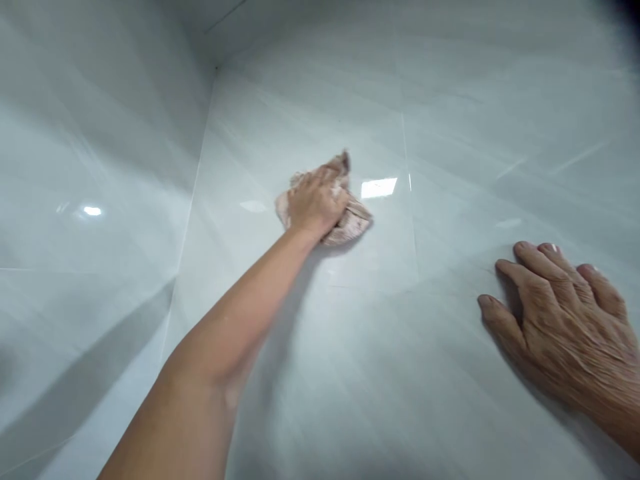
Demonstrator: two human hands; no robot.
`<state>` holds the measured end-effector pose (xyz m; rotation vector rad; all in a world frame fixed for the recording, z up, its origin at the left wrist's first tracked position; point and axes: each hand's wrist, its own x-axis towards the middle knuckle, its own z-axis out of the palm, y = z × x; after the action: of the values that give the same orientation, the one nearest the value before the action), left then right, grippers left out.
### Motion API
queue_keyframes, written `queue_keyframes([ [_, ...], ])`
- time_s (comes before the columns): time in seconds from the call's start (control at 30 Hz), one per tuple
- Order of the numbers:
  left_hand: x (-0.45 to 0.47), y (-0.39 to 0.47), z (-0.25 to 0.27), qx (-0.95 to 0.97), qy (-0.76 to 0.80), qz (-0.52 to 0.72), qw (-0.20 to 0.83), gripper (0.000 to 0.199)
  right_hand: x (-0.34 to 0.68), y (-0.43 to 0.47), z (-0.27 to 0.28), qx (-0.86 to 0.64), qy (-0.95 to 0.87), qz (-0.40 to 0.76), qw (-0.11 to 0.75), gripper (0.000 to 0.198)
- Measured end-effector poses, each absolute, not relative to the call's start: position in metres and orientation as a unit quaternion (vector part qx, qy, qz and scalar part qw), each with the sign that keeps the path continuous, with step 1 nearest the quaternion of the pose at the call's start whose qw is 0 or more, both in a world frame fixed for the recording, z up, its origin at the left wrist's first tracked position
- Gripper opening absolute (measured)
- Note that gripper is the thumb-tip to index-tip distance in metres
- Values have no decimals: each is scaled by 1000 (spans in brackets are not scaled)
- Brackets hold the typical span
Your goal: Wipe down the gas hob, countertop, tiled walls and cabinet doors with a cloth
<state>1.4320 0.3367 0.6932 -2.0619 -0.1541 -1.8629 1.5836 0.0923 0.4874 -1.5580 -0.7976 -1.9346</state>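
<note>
Glossy tiled wall (350, 373), spanning the frame. Left arm (215, 353), reaching diagonally up from lower left. Right hand (570, 320), lower right, splayed flat against wall. Crumpled cloth (353, 223), just above centre, against wall. Left hand (315, 205), clamped on cloth.

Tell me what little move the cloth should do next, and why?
I'd probably slide the cloth a little to the right along the wall. The left grip holds it against the shiny surface, and there's a smooth stretch on that side before the right grip, which seems to rest open on the wall.
</note>
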Motion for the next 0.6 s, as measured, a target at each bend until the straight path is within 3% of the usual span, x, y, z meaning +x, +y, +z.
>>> queue_keyframes([
  [0.2, 1370, 425, 701, -695, -214, -683, 64, 58, 1581, 96, 490, -600, -292, -702, 249, 58],
  [0.33, 1365, 435, 688, -670, -256, -696, 35, 60, 1579, 95, 489, -603, -299, -695, 253, 57],
  [0.47, 1393, 391, 655, -675, -211, -700, 100, 62, 1572, 94, 489, -605, -314, -680, 270, 56],
  [0.6, 1423, 325, 570, -732, -98, -629, 241, 67, 1560, 93, 489, -626, -319, -652, 284, 55],
])
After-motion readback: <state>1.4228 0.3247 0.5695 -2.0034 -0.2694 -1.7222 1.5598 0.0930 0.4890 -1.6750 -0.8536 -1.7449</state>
